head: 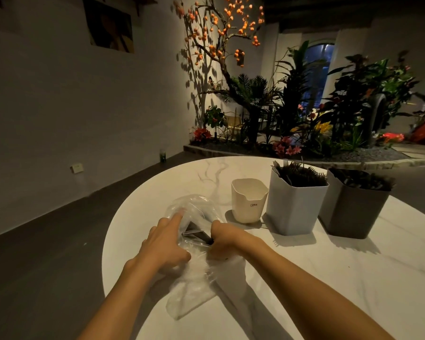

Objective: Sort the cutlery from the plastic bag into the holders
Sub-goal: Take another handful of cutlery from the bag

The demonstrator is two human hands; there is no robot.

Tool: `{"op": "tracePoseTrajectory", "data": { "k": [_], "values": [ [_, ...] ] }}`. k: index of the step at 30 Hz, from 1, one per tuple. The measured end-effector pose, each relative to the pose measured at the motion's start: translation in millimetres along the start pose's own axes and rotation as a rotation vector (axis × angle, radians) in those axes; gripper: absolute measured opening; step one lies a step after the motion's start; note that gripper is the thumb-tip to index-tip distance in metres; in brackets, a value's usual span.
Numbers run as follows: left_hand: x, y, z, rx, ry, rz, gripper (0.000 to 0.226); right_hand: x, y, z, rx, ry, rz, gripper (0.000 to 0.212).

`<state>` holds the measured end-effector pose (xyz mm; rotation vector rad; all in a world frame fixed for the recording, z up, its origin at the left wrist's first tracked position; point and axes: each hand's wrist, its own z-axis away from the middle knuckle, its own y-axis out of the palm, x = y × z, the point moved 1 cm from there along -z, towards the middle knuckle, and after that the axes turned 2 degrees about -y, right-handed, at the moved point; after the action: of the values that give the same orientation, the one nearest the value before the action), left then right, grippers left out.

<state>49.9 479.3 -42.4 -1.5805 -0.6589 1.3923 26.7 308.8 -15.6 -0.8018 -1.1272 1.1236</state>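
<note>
I see the white marbled counter (304, 278) carrying three holders in a row: dark grey (353, 212) and pale grey (295, 207), both full of dark cutlery, then a small cream one (248, 202). The clear plastic bag (192, 288) lies nearest me. My left hand (165, 244) rests on it, forefinger straight; my right hand (225, 239) has fingers curled around dark cutlery (196, 233) inside.

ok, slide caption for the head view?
Both hands work at the plastic bag beside three holders.
</note>
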Motion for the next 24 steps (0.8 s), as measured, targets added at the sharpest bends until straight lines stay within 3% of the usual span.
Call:
{"op": "tracePoseTrajectory", "data": {
  "k": [3,6,10,14,17,21,24],
  "values": [
    [1,-1,1,0.001,0.038,0.031,0.11,-2,-3,-1,0.029,0.029,-0.064,0.005],
    [2,-3,0,0.009,0.069,0.031,0.109,-2,-9,1,0.067,0.055,-0.142,0.02],
    [3,-4,-2,0.012,0.114,0.053,0.11,2,-20,2,0.093,0.05,-0.131,0.018],
    [5,-4,0,0.055,0.1,0.048,0.111,8,-26,4,0.179,0.053,-0.225,0.057],
    [5,-3,1,0.07,0.104,0.063,0.115,13,-27,3,0.21,0.046,-0.256,0.059],
    [5,-3,1,0.063,0.123,0.124,0.115,19,-25,-2,0.14,0.03,-0.106,0.042],
    [7,-2,2,0.035,0.143,0.179,0.104,23,-19,-8,0.032,0.073,0.069,0.057]
  ]
}}
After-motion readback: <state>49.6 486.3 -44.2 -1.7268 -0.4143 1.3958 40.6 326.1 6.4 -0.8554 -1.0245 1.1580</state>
